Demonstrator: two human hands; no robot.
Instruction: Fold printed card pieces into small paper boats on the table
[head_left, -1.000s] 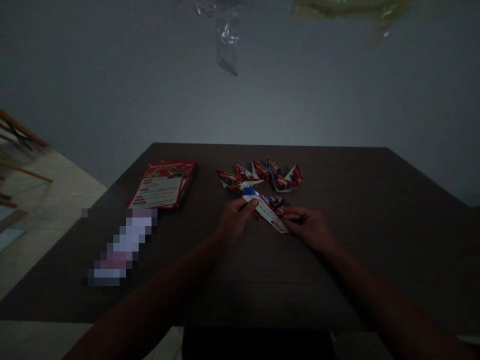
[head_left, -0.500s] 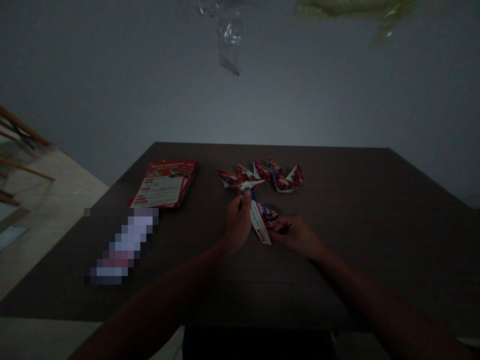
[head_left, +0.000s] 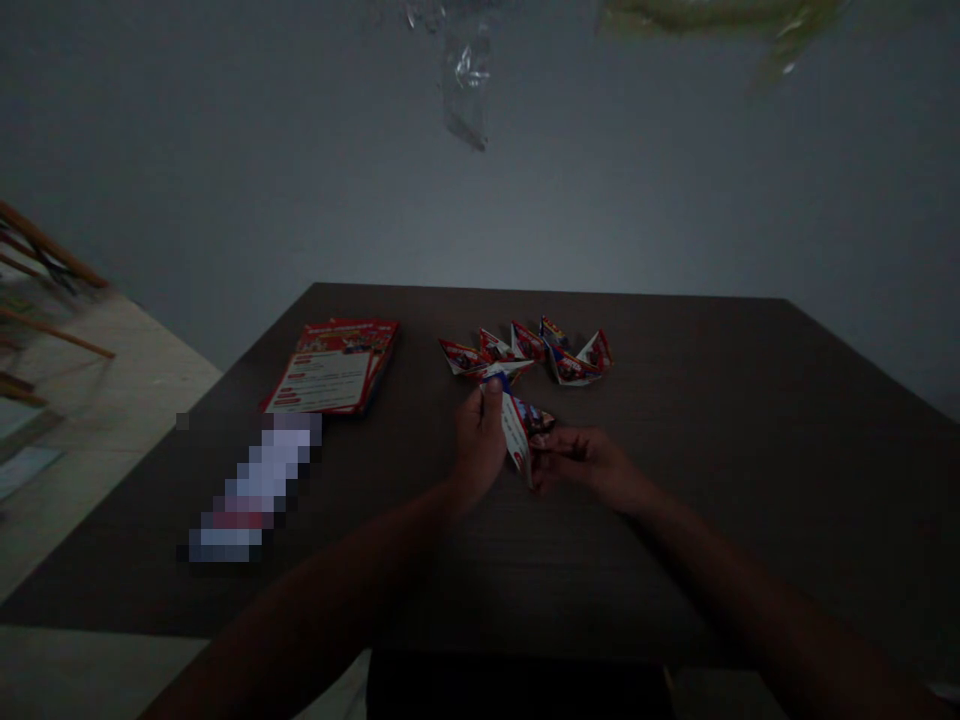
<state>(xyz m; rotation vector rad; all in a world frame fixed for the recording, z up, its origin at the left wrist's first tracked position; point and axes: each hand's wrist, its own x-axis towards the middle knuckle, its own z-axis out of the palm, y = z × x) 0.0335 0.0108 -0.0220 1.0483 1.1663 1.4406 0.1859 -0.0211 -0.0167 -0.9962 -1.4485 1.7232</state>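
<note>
The thumb (head_left: pixel 493 390) of the left hand (head_left: pixel 480 440) is pressing on the top end of a folded paper (head_left: pixel 515 430), and that hand is closing round it. The fingers of the right hand (head_left: pixel 600 465) are bending in, almost together, and seem to be pinching the low end; the dark is hiding just how tight.

The paper could be tearing or getting a bad crease if both hands are tugging too hard. It could be popping open if the thumb is slipping. The top end is sitting so near the folded shapes (head_left: pixel 576 372) that a bump could be knocking one over; I can't tell if they are touching.

The paper is slanting between the hands, over the table (head_left: pixel 712 410). It is long and pointy, showing a white side with words and a red edge, a blue bit on top, and a dark picture on the right. Past it, the shapes are lying in a bunch, and a stack of red and white sheets (head_left: pixel 330 370) is resting off to the left.
</note>
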